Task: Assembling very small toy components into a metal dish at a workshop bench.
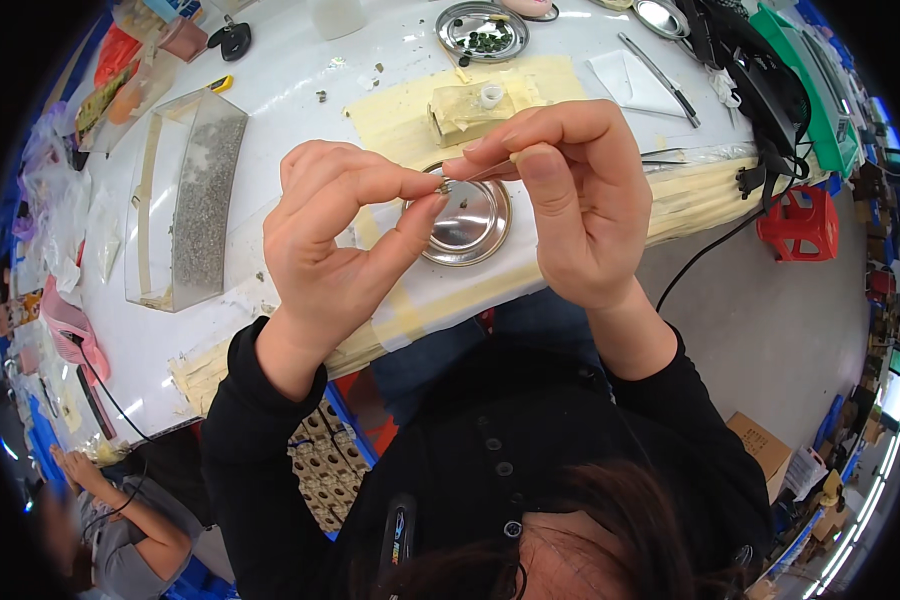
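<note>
Both my hands are raised over a round shiny metal dish [470, 240] at the table's near edge. My left hand [335, 235] pinches a tiny metallic piece [443, 187] between thumb and forefinger; its exact kind is too small to make out. With thumb and fingers closed, my right hand [590, 200] grips a thin, pale, stick-like tool [490, 171]. The tool's tip points left and lies close to the small piece; I cannot tell whether they touch. Behind the dish stands a tape-covered block [454, 112] with a small white cup [491, 95] on top.
Left stands a clear box [210, 205] with grey granules. Farther back, a metal tray [460, 20] holds dark green pieces. White paper [625, 85] and a pen [660, 77] lie right, before a green tray [805, 85]. A red stool [802, 225] stands on the floor. Another person [135, 525] sits lower left.
</note>
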`<state>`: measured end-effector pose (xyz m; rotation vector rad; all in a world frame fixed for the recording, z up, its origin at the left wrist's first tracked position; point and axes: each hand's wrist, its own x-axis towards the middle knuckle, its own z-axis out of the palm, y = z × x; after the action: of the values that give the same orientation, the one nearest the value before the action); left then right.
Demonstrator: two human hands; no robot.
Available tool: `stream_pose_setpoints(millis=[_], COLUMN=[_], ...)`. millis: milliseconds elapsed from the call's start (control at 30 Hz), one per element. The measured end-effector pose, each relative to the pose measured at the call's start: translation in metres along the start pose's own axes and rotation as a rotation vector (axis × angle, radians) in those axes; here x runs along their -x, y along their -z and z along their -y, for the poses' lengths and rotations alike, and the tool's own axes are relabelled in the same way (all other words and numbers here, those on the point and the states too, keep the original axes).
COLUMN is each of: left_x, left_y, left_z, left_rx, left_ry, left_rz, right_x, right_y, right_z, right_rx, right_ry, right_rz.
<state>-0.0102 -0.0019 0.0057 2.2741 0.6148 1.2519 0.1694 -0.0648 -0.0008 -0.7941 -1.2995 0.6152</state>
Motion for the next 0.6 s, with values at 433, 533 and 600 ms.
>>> stream_pose_setpoints(millis=[433,533,600], left_x=[0.001,0.0,0.0], left_y=[-0.001,0.0,0.0], left_z=[0.0,-0.001,-0.001], left_rx=[0.016,0.008,0.013], left_ry=[0.007,0.009,0.014], left_rz=[-0.006,-0.007,-0.008], right_x=[0.001,-0.003,-0.009], right_y=[-0.001,0.002,0.008], right_z=[0.001,0.0,-0.006], right_rx=[0.024,0.017,0.174], right_ry=[0.013,0.006,0.058], right_rz=[0.012,-0.062,-0.12])
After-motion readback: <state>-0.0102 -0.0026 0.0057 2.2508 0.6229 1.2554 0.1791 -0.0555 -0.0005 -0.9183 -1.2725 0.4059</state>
